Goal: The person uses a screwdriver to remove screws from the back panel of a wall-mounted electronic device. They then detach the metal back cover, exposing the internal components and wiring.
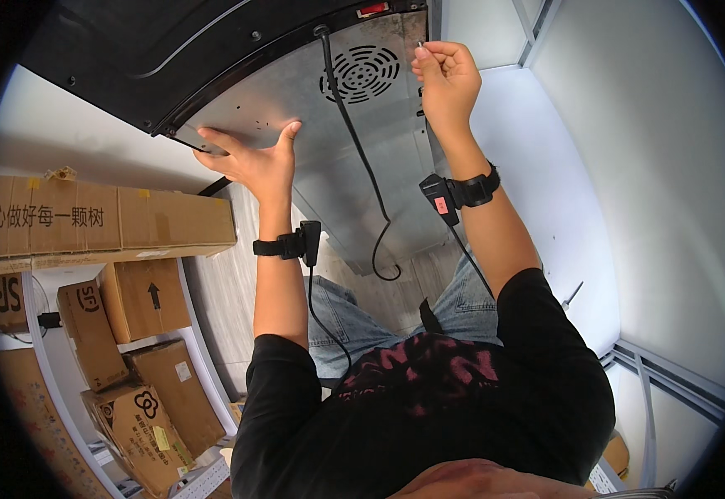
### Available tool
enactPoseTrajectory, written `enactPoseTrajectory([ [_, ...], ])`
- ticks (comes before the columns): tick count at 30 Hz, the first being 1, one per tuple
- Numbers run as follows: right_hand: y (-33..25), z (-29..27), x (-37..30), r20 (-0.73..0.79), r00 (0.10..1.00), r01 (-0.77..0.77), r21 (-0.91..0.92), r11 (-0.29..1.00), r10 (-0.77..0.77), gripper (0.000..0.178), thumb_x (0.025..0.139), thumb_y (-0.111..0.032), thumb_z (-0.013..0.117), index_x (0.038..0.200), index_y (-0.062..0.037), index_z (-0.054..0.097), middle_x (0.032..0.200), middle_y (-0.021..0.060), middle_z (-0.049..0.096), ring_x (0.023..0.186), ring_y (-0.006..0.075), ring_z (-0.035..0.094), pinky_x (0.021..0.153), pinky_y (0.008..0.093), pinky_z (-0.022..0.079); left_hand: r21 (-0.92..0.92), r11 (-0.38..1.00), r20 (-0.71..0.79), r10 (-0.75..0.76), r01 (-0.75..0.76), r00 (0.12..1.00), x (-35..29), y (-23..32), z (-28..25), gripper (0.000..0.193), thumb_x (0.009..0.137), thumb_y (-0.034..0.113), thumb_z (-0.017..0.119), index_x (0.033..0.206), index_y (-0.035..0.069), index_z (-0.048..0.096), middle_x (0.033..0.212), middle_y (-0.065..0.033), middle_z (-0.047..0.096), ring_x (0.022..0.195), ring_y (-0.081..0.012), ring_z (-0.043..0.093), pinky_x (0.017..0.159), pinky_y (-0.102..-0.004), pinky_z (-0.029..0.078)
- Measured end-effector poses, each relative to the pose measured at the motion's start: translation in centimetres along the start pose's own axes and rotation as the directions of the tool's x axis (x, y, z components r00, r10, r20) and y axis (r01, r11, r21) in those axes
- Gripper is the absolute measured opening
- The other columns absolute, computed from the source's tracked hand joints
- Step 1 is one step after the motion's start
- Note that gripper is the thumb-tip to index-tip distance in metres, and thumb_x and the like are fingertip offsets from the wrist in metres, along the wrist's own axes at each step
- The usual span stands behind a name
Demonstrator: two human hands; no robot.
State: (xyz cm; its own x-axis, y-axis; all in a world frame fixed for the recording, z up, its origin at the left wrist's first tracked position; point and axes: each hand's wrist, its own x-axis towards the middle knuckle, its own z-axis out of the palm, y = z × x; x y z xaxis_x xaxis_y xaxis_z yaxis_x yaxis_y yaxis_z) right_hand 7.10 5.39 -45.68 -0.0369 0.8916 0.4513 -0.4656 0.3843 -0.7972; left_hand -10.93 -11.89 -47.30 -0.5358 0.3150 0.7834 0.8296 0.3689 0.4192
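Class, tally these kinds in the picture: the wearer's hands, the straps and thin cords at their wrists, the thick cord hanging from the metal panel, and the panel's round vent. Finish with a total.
Left hand: 1
Right hand: 1
Wrist straps: 2
Thin cords: 2
Thick cord: 1
Round vent: 1
Total: 8

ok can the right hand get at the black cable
Probably yes: nothing visible stands between the right hand and the black cable, which hangs loose, though that hand's fingertips seem to pinch something small.

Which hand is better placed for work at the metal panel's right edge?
Probably the right hand: it seems to hold a small metallic piece there, while the left hand touches the metal panel farther left.
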Motion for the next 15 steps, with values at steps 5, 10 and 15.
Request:
enactPoseTrajectory([
  [5, -0.17, -0.01, -0.06, -0.006, 1.000, -0.006, 0.001, 1.000, 0.006, 0.008, 0.087, -0.003, 0.063, 0.091, 0.0005, 0.057, 0.076, 0.0046, 0.063, 0.069, 0.0085, 0.060, 0.064, 0.0226, 0.052, 0.039, 0.999, 0.033, -0.014, 0.012, 0.999, 0.01, 0.17, -0.22, 0.143, 0.054, 0.058, 0.084, 0.147, 0.014, -0.017, 0.136, -0.0466, -0.006, 0.132, -0.0573, 0.002, 0.106, -0.0598, 0.016],
  [10, 0.04, 0.03, -0.10, 0.005, 1.000, 0.010, -0.003, 1.000, -0.010, 0.008, 0.087, -0.003, 0.063, 0.092, 0.0007, 0.057, 0.076, 0.0044, 0.063, 0.069, 0.0083, 0.060, 0.064, 0.0225, 0.052, 0.035, 0.999, 0.044, -0.019, 0.017, 0.999, -0.21, -0.04, -0.13, 0.143, 0.055, 0.058, 0.084, 0.146, 0.014, -0.018, 0.136, -0.0459, -0.008, 0.132, -0.0569, -0.001, 0.106, -0.0604, 0.015],
  [15, 0.06, 0.11, -0.07, -0.001, 1.000, 0.010, 0.002, 1.000, -0.010, 0.008, 0.087, -0.003, 0.063, 0.091, 0.0011, 0.058, 0.076, 0.0045, 0.063, 0.068, 0.0082, 0.060, 0.064, 0.0221, 0.051, 0.005, 1.000, 0.018, 0.001, -0.001, 1.000, -0.24, -0.10, 0.01, 0.143, 0.054, 0.057, 0.084, 0.147, 0.014, -0.015, 0.138, -0.0427, -0.008, 0.132, -0.0561, -0.001, 0.106, -0.0613, 0.013],
])
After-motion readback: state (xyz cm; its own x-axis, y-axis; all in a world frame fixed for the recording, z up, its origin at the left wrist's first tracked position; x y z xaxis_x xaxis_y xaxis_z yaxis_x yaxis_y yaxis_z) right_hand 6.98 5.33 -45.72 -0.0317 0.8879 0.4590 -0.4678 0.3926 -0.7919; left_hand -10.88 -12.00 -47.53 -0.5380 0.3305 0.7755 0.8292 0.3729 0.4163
